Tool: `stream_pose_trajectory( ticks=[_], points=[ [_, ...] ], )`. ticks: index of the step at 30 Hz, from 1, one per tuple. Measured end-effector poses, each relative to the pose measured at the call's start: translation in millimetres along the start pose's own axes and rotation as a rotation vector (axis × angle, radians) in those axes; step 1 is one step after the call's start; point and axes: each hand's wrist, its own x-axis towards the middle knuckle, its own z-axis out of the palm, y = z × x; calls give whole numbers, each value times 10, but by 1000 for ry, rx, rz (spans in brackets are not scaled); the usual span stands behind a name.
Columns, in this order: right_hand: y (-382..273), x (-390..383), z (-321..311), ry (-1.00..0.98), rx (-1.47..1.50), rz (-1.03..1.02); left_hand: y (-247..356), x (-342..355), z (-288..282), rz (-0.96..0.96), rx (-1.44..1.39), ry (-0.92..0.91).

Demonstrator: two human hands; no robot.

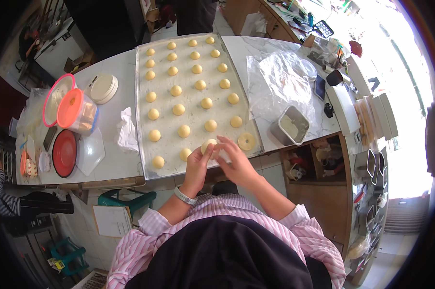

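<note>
Fingers on dough ball, tray beneath

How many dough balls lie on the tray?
26 yellow, round dough balls on the rectangular metal tray: six rows of four, plus two left of both hands, which may hide more. Uncounted: held dough piece, yellow dough ring.

Dough balls: smooth, soft satin look. Tray under them: metal, dull, patchy with pale smears. Bench: pale marbled top, smooth, light sheen. Far right, sheet: clear plastic, crinkled, glossy. Right, tin: grey metal, dull sheen. Left, tub: see-through plastic, orange lid; basin: red, smooth, looks plastic. Near right, cabinet: brown wood look, smooth.
</note>
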Motion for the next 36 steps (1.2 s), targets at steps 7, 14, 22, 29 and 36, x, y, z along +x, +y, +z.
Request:
stream_pose_trajectory(
  ticks=[7, 14, 22, 29, 36],
  points=[
    [15, 71, -146, 71, 291, 230, 129, 24, 26, 82, 214, -11],
    [8, 102, -227, 55, 428, 328, 190, 27, 41, -64, 2, -63],
    [-31, 86, -334, 42, 548, 428, 264, 67, 113, -179, -110, -95],
    [11, 99, -391, 37, 723, 457, 230, 126, 100, -212, -9, -83],
    [108, 77, -431, 39, 660, 500, 227, 147, 149, -247, -15, -184]
  ],
)
